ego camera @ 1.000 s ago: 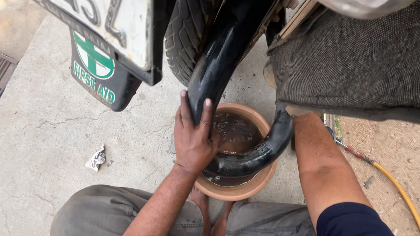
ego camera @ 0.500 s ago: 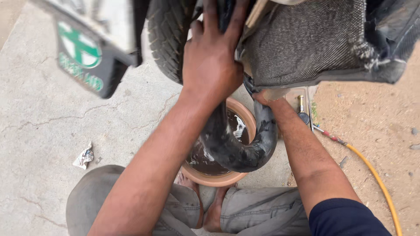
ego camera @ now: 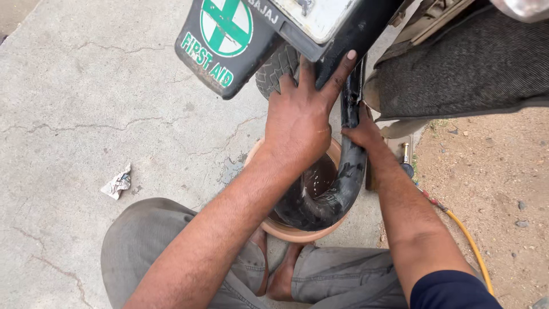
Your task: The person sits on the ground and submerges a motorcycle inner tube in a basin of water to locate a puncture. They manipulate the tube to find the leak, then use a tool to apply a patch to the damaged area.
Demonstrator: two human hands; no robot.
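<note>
Two knees in grey trousers (ego camera: pixel 171 252) frame a terracotta basin (ego camera: pixel 297 233) of dark water on the concrete floor (ego camera: pixel 86 103). A black inner tube (ego camera: pixel 337 194) loops down into the water and rises out of the basin. Right hand (ego camera: pixel 361 130): fingers closed around the tube just above the basin. Left hand (ego camera: pixel 300 117): fingers spread open, pressed flat on the tube's upper run beside the tyre (ego camera: pixel 274 71). A yellow hose (ego camera: pixel 469 243) lies at right.
</note>
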